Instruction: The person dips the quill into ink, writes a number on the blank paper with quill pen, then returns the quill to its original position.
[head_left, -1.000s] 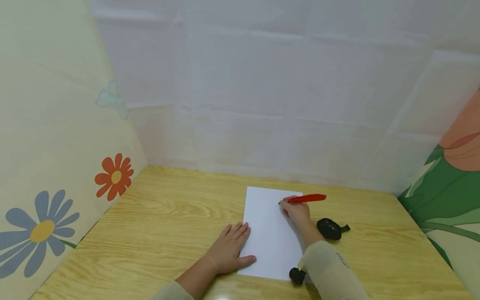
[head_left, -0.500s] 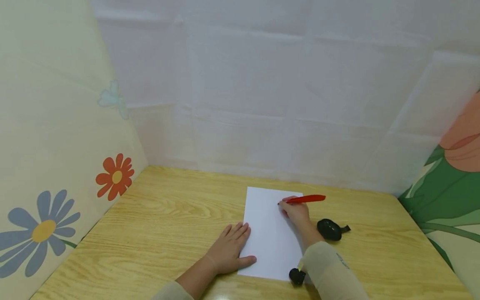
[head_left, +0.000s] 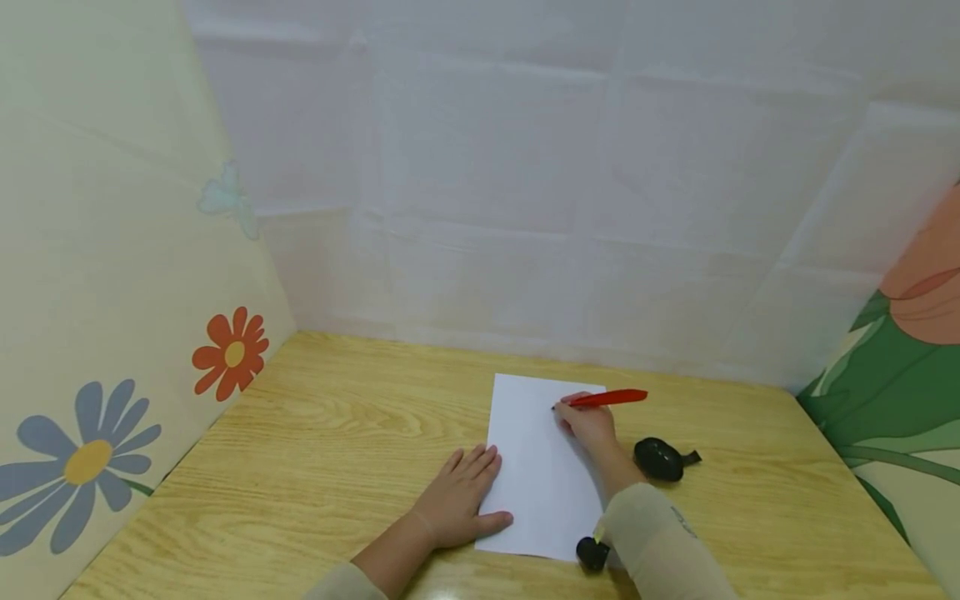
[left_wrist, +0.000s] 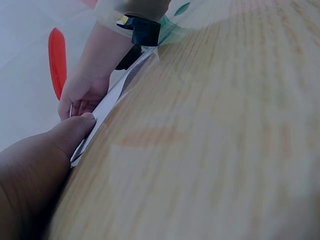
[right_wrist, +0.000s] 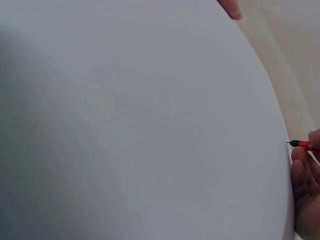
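In the head view, a white sheet of paper (head_left: 532, 492) lies on the wooden table. My left hand (head_left: 456, 504) rests on its left edge with straight fingers and the thumb on the sheet. Near the paper's upper right, my right hand (head_left: 592, 423) pinches a red feather-shaped pen (head_left: 617, 397), its tip on or just over the sheet. The pen's dark tip (right_wrist: 294, 143) shows at the right of the right wrist view, where no mark is visible on the paper. Its red top (left_wrist: 57, 62) stands up behind the left thumb (left_wrist: 70, 132) in the left wrist view.
A black oval object (head_left: 658, 458) with a short strap lies right of my right forearm. A small round black device (head_left: 592, 553) sits by the right sleeve. Behind the wooden table (head_left: 352, 417) hangs a pale cloth (head_left: 480, 208); flower-printed panels stand at both sides.
My right hand has shifted slightly left with the pen, its tip moving a short way left and slightly down. The left hand and the paper stay in place.
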